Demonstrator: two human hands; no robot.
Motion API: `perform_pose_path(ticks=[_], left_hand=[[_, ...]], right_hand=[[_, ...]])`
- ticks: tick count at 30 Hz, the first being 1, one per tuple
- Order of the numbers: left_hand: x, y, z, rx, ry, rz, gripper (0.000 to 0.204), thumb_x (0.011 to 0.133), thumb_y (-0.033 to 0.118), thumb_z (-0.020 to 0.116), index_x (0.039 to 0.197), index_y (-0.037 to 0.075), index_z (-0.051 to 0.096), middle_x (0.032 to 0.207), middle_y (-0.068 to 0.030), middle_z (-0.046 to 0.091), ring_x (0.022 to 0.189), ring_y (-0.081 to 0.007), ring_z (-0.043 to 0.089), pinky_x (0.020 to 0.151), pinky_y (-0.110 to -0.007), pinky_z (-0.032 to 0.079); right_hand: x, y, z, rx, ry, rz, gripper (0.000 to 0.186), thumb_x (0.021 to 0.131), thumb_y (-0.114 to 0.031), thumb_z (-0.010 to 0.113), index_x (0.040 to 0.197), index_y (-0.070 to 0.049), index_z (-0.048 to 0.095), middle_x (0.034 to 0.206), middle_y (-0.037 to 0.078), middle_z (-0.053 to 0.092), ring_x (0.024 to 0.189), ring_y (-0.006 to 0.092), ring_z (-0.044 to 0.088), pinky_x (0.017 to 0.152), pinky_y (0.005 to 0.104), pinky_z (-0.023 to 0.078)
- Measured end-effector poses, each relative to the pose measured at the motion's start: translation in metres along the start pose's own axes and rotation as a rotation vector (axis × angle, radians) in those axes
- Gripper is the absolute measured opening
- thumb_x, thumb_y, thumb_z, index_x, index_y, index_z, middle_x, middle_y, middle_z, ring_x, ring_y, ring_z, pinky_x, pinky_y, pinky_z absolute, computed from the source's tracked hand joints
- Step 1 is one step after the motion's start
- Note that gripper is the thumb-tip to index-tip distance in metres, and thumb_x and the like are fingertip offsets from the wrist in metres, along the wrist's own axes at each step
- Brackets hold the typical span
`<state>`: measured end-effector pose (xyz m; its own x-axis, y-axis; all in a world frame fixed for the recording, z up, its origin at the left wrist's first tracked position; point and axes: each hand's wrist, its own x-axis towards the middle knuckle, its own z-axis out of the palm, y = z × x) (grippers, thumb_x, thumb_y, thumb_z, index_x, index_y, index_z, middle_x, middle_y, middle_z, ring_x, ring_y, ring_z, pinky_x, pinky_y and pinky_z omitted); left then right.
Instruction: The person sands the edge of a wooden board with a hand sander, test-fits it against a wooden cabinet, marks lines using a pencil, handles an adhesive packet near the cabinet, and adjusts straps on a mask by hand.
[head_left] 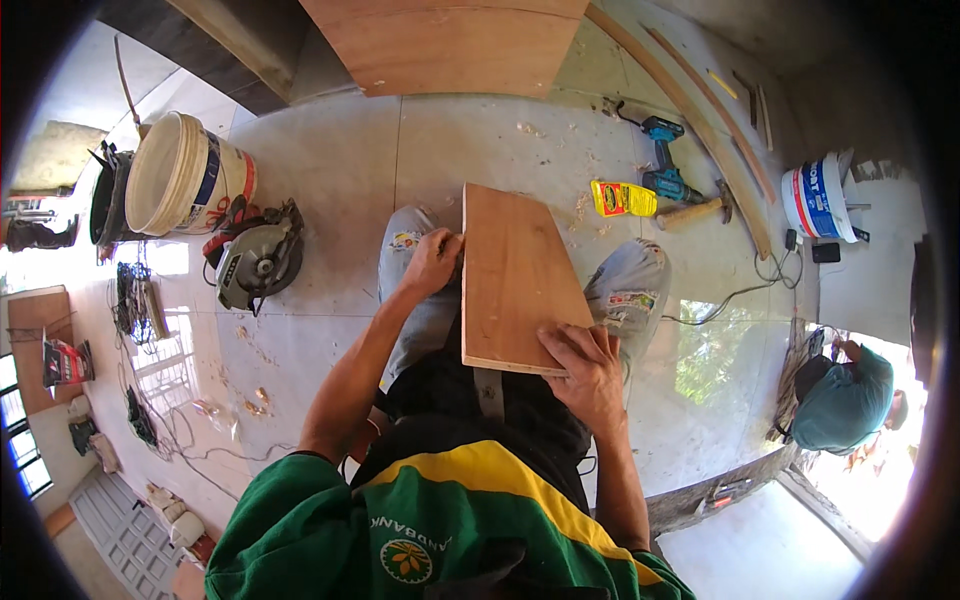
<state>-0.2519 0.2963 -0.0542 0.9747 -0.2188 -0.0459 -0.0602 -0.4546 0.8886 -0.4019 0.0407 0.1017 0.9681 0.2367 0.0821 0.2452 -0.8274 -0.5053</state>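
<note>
a: where's the wooden board (515, 275), and who has it?
b: centre of the frame, over the gap between the person's knees (632, 265). the right hand (587, 370) clasps its lower-right corner, fingers spread on the top face. the left hand (436, 262) is curled at the left edge; its fingertips are hidden, so i can't tell whether it grips.
a: how would it handle?
b: it looks like plywood, with a pale edge: stiff, i'd judge, and fairly light. not fragile, though a corner might splinter. the face seems smooth enough for a flat palm to slip.
a: best hold?
b: the two long edges, i'd say, thumbs on top, fingers beneath.
a: any writing?
b: the yellow packet (624, 199), upper right, carries bold print. the white bucket (228, 178), upper left, has blue and red printing; the smaller bucket (820, 198), far right, a blue label. the green shirt (290, 520), bottom, bears white letters and a round flower-like emblem (407, 561). on the board, none that i can make out.
</note>
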Motion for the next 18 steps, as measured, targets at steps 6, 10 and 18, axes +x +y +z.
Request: perform_pose_path(ticks=[6,10,18], left_hand=[[-0.022,-0.019,-0.002,-0.579,0.360,-0.541,0.014,0.097,0.020,0.059,0.096,0.006,0.059,0.075,0.0004,0.052,0.067,-0.0117,0.053,0.058,-0.029,0.045],[-0.050,-0.001,0.008,-0.785,0.316,-0.209,0.022,0.094,0.012,0.062,0.114,0.005,0.057,0.087,-0.0014,0.055,0.070,-0.0114,0.054,0.060,-0.027,0.047],[-0.065,0.031,0.026,-0.646,0.002,-0.106,0.050,0.093,0.002,0.059,0.140,-0.005,0.041,0.113,-0.0106,0.063,0.082,-0.0153,0.066,0.072,-0.028,0.057]], right_hand=[[0.042,-0.024,-0.002,0.015,0.007,0.037,0.046,0.067,-0.014,0.078,0.112,-0.018,0.072,0.108,0.002,0.064,0.103,0.0281,0.056,0.086,0.0433,0.043],[0.086,-0.017,-0.026,-0.064,-0.092,-0.078,0.042,0.068,-0.015,0.076,0.110,-0.017,0.071,0.102,0.003,0.065,0.103,0.0268,0.057,0.086,0.0444,0.045],[0.121,0.021,-0.067,-0.053,-0.289,-0.142,0.043,0.070,-0.014,0.075,0.113,-0.015,0.071,0.103,0.005,0.066,0.106,0.0278,0.058,0.093,0.0449,0.046]])
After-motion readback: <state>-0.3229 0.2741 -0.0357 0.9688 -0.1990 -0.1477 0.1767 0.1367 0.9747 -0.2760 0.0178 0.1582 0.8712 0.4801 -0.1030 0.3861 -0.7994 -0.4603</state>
